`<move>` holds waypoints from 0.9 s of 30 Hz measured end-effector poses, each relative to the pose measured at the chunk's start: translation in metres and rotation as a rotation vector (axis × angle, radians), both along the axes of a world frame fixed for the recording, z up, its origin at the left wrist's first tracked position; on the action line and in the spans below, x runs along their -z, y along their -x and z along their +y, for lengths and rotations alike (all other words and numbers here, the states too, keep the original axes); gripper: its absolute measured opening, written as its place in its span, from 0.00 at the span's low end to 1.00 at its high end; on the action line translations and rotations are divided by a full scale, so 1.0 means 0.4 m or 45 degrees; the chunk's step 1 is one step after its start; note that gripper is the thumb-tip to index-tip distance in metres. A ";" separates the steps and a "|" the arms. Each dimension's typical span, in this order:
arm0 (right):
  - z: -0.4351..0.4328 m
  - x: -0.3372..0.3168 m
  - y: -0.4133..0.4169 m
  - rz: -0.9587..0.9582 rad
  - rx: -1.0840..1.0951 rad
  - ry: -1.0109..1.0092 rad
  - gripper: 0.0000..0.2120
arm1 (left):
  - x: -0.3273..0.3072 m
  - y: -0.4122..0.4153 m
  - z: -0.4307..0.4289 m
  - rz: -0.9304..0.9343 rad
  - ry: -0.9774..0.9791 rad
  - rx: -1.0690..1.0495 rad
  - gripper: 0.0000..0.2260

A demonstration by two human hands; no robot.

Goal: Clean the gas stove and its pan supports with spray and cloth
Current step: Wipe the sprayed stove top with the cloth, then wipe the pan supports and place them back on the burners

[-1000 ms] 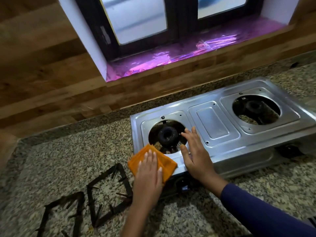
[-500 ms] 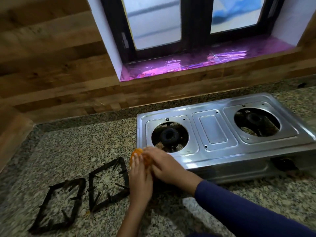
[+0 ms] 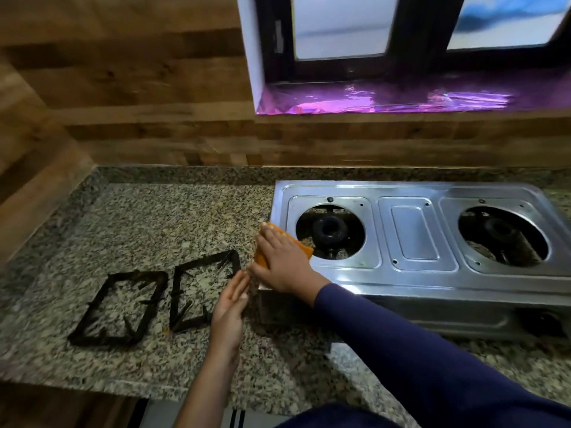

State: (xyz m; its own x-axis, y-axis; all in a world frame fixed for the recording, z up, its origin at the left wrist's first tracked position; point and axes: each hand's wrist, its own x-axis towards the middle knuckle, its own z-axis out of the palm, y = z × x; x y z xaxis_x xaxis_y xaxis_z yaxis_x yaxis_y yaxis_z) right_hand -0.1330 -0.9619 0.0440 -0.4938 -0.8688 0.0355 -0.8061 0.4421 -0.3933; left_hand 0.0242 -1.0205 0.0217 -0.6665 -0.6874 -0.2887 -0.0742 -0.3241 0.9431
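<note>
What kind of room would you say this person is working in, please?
Most likely a home kitchen: a two-burner stainless-steel gas stove sits on a speckled granite countertop, with two black square pan supports beside it.

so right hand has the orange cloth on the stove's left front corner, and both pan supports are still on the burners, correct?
Not quite. In the head view, both pan supports lie on the granite counter, left of the stove. The right hand does press the orange cloth on that corner.

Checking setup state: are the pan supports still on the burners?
No, both pan supports lie flat on the granite counter, left of the stove.
</note>
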 end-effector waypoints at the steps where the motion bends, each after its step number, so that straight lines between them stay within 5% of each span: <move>1: -0.004 -0.004 0.009 0.001 0.011 -0.010 0.36 | -0.007 -0.002 -0.006 -0.009 0.029 0.024 0.19; 10: 0.160 0.015 -0.039 0.075 -0.271 0.044 0.27 | -0.028 0.014 0.026 0.024 0.223 -0.008 0.14; 15: 0.348 0.011 -0.002 -0.047 -0.097 0.233 0.21 | -0.069 0.031 0.063 0.025 0.347 -0.069 0.12; 21: 0.556 0.024 0.109 0.024 0.455 0.286 0.23 | -0.086 -0.012 0.102 -0.160 0.326 0.004 0.11; 27: 0.532 0.024 0.102 0.213 0.433 0.123 0.30 | -0.089 -0.026 0.146 -0.274 0.302 0.011 0.18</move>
State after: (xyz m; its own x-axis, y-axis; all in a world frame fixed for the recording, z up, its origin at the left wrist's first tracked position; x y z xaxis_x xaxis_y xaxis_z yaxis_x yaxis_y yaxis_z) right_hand -0.1739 -0.7490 0.0344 -0.7335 -0.6452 0.2137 -0.6764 0.6625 -0.3218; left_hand 0.0346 -0.9622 0.0574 -0.6136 -0.7471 -0.2557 -0.2819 -0.0953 0.9547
